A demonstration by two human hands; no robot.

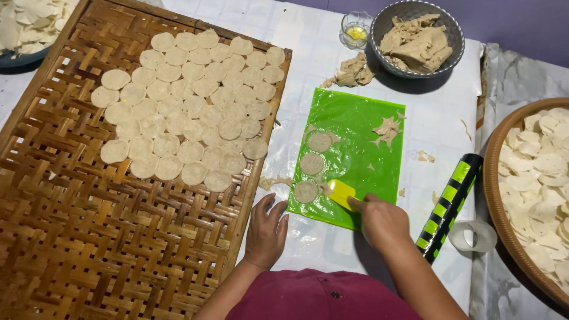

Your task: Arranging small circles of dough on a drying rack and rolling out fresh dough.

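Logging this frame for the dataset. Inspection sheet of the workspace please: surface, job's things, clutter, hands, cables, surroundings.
Surface: table under a white cloth; green mat in the middle.
Job's things: three dough discs in a row on the mat; yellow scraper beside the nearest disc.
Clutter: dough scraps on the mat, a dough lump on the cloth, striped roller, clear ring.
Hands: right hand holds the scraper; left hand rests flat at the mat's edge, empty.
Cables: nothing seen.
Surroundings: woven tray with rows of discs, dough bowl, small glass, round basket of discs.
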